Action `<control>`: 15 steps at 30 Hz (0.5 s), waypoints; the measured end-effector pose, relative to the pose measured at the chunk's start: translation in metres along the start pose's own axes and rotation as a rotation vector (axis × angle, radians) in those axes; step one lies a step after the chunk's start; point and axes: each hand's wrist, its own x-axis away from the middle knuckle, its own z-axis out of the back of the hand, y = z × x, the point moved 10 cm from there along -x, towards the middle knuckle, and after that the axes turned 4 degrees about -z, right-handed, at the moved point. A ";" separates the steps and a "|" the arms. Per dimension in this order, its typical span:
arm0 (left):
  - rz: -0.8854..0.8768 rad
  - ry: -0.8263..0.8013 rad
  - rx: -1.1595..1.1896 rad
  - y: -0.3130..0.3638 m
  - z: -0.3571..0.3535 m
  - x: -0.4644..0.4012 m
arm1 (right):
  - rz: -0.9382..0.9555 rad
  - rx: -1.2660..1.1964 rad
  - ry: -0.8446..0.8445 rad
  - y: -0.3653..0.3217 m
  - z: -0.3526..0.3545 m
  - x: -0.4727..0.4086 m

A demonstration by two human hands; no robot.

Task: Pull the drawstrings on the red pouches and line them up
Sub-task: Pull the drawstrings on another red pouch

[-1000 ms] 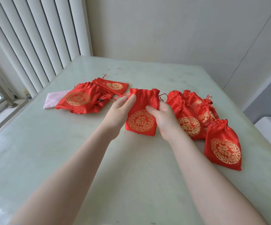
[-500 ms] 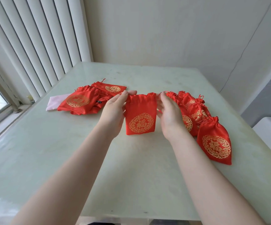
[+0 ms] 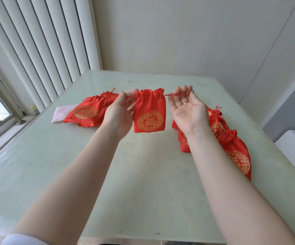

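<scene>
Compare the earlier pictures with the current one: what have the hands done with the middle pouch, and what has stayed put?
The hands let go of the pouch body and took its drawstrings: left hand pinches one, right hand the other, pulled apart sideways. The pouch rose off the table and its mouth gathered. The left pile and right row stayed put.

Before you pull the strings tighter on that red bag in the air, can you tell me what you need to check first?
1. Left hand pinches the left string: ok.
2. Right hand has the right string at its fingers: ok, though the palm is open and the hold looks loose.
3. The bag hangs free above the table: ok.
4. The bag's top is fully closed: not ok, only partly bunched.
5. Finished bags lined up on the right: not ok, they overlap.
6. Strings knot-free: cannot tell.
</scene>
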 end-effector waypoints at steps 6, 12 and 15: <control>0.025 0.164 -0.116 -0.010 0.039 -0.007 | 0.019 0.271 0.140 -0.004 0.032 -0.009; 0.311 0.147 -0.247 -0.064 0.069 0.018 | -0.241 0.867 0.159 0.039 0.081 0.009; 0.289 0.093 -0.488 -0.062 0.062 0.020 | -0.279 1.273 0.010 0.055 0.074 0.015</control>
